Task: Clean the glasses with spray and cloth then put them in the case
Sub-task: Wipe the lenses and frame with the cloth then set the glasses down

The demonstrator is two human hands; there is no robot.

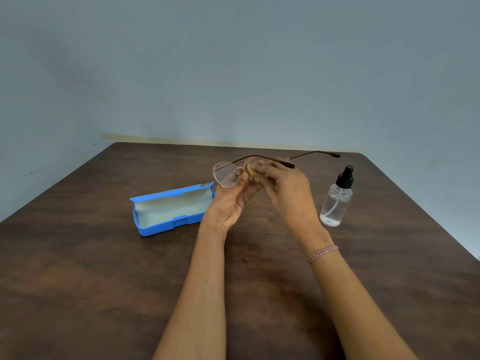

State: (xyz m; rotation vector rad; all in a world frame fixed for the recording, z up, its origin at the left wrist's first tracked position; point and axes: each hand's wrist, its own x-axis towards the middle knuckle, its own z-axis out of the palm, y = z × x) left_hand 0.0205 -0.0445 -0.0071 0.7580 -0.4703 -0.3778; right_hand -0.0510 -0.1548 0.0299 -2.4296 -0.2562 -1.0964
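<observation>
Your right grip (pixel 285 188) covers one lens of the glasses (pixel 228 175) and all but a yellow scrap of the cloth (pixel 251 172). The lid badge (pixel 205 185) on the case (pixel 166 211) is too small to read. Both your forearms (pixel 197 294) and the bench (pixel 78 281) run off the frame's edges.

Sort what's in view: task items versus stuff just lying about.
Job: glasses, pinched by left hand; cloth, pinched in right hand on a lens; spray bottle, upright; blue case, open.
Just there: table; bracelet on right wrist; wall.
</observation>
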